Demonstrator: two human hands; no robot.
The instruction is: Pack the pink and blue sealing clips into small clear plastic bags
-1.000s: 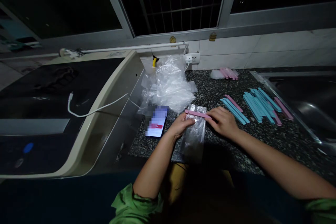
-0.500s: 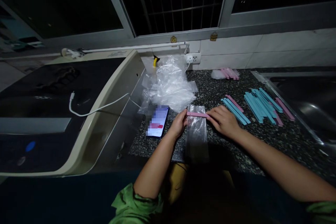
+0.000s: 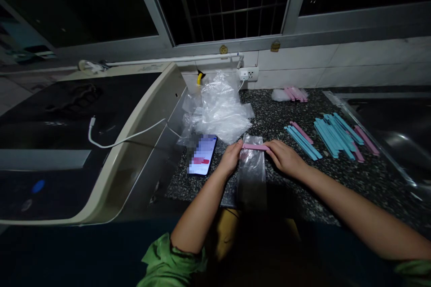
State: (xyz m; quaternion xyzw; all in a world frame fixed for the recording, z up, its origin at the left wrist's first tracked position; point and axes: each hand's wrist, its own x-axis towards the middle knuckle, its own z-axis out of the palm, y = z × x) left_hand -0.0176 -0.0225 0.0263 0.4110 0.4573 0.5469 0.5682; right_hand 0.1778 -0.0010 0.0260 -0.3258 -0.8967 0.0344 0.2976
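A pink bag sealing clip [image 3: 255, 147], a thin straight strip, lies across the upper part of a clear plastic bag [image 3: 252, 177]. My left hand [image 3: 231, 158] pinches the clip's left end, at the bag's left edge. Closed on the clip's right end are the fingers of my right hand [image 3: 285, 158]. A short part of the bag shows above the clip, and the rest hangs down toward the counter's front edge. Whether the clip is fastened on the bag cannot be made out.
Blue clips [image 3: 328, 136] with some pink ones lie on the speckled counter [image 3: 279, 114], right of my hands. A smaller group of clips [image 3: 303, 142] is nearer. Left are a phone [image 3: 203, 157], piled plastic bags [image 3: 220, 112] and a washing machine [image 3: 128, 143]. A sink [image 3: 397, 130] sits at right.
The view has shifted very slightly. Both hands keep hold of the pink clip across the bag, and the left hand's fingers have moved a little on its end.
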